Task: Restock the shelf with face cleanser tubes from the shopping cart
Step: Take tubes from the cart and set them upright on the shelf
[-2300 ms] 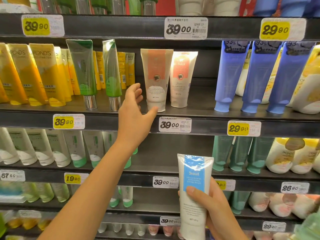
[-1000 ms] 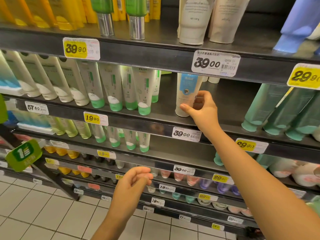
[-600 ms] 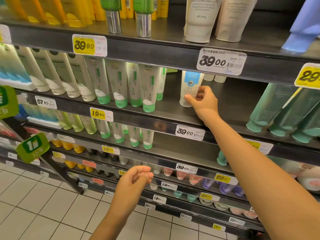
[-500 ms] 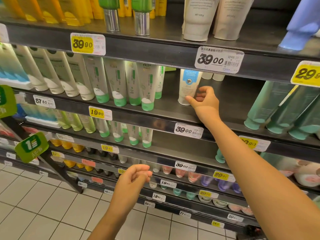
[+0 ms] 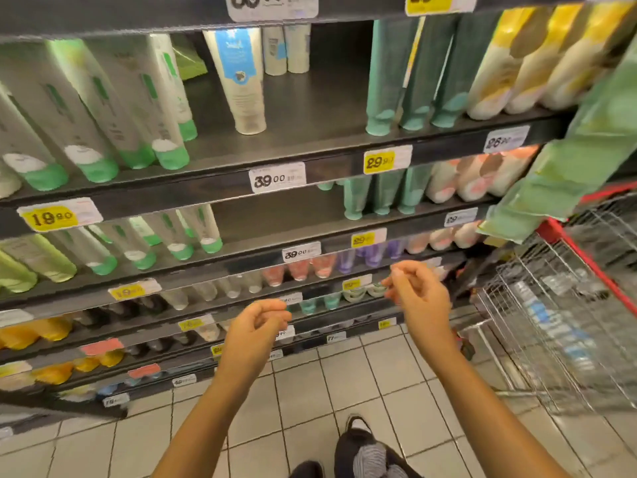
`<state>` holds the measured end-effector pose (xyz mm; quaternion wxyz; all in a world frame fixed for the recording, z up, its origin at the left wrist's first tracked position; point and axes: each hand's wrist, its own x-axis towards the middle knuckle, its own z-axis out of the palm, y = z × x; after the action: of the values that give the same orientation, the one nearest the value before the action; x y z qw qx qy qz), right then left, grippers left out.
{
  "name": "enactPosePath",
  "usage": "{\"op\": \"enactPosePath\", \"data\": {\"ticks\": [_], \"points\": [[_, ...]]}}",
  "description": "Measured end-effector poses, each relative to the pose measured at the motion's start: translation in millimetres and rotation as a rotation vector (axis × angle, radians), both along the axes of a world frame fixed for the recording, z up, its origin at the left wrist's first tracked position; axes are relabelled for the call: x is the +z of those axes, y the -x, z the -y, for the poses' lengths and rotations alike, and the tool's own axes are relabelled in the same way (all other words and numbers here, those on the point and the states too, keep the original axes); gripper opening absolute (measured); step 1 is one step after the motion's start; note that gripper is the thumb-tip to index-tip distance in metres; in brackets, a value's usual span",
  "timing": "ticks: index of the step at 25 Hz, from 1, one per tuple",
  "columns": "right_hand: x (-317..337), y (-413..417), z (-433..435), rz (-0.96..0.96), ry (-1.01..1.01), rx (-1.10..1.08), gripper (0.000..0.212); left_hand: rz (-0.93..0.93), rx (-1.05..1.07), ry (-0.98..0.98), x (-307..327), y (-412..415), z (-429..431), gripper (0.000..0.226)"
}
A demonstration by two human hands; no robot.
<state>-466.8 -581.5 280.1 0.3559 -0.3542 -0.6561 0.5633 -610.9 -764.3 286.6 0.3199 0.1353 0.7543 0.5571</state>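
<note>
Before the shelf [image 5: 310,143], both hands [image 5: 255,327] [image 5: 418,300] (loosely curled)

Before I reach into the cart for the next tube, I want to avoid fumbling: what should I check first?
1. Blue-label tube standing upright above the 39.00 tag: ok.
2. Left hand empty: ok.
3. Right hand empty: ok.
4. Bare shelf space right of that tube: ok.
5. Tubes left in the shopping cart: cannot tell, contents blurred.
</note>
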Motion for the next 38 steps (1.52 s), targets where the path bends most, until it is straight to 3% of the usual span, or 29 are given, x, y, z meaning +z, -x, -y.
{"op": "enactPosePath", "data": {"ticks": [5,12,18,26,33,38], "points": [[-45.2,-127.1,57.7,0.118,0.165,-0.303,0.010,0.056,-0.332,0.072,-33.9,-44.9,-25.3,0.021],[-67.9,-294.8,124.7,0.175,0.310,-0.732,0.014,0.095,-0.778,0.155,-59.7,-173.7,-83.2,0.017],[-70.4,-434.3,119.0,0.173,0.387,-0.878,0.013,0.038,-0.974,0.140,-61.5,-326.1,-153.5,0.016],[-11.2,-596.7,9.3,0.176,0.251,-0.967,0.011,0.172,-0.985,-0.042,-12.4,-503.7,-258.1,0.018],[38.0,-652.6,-174.1,0.186,0.036,-0.879,0.012,0.146,-0.807,-0.278,30.8,-549.8,-413.3,0.020],[85.0,-654.3,-328.8,0.227,-0.115,-0.692,0.010,0.069,-0.709,-0.310,59.6,-559.0,-540.5,0.017]]}}
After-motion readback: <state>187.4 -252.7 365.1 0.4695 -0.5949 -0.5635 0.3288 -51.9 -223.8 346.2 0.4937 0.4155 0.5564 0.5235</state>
